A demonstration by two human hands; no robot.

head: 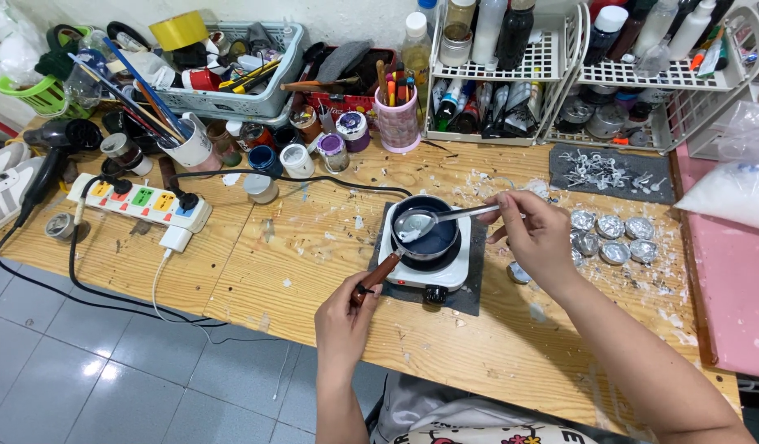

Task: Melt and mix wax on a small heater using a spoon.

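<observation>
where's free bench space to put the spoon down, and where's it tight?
Bare wood lies left of the hot plate, between it and the power strip. More runs along the near table edge, beside the left hand. Right of the right hand sit foil cups and wax flecks. The back edge is packed: paint jars, pink pen cup, wire racks.

Small dark pot [429,238] on white hotplate [424,271], wooden handle, metal spoon [429,220] tilted over it

A small pot [429,234] sits on a hotplate [429,267] mid-tabletop [313,247]; a power strip [141,201] lies left, foil cups [613,234] right, wire racks [593,78] behind.
</observation>
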